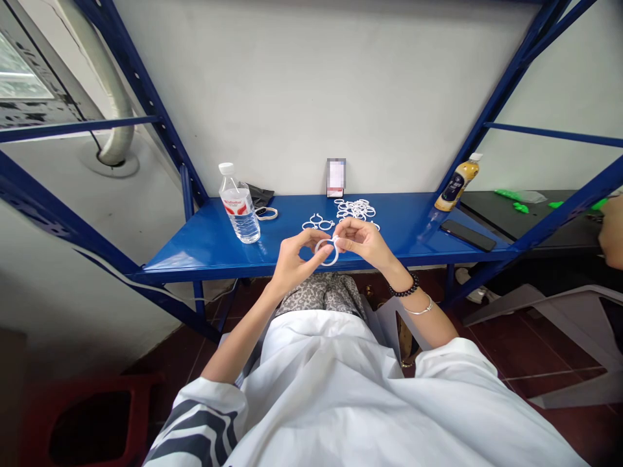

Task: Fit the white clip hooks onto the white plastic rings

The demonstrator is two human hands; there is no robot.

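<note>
Between my two hands is a white plastic ring [330, 264], held just above the front edge of the blue table [287, 251]. My left hand [300, 257] pinches its left side between thumb and fingers. At the ring's upper right, where a small knob or clasp sits, the fingertips of my right hand [361, 241] are closed on it. Behind my hands lies a pile of similar white rings [357, 209], partly hidden by my right hand. Several more loose rings [318, 222] lie to the left of that pile.
A water bottle [239, 211] stands at the left, near a black pouch [260, 195]. Against the wall leans a phone [336, 176]. At right are a yellow drink bottle [457, 183] and a dark phone [468, 235]. Blue posts flank the table; another person's hand [612, 230] shows far right.
</note>
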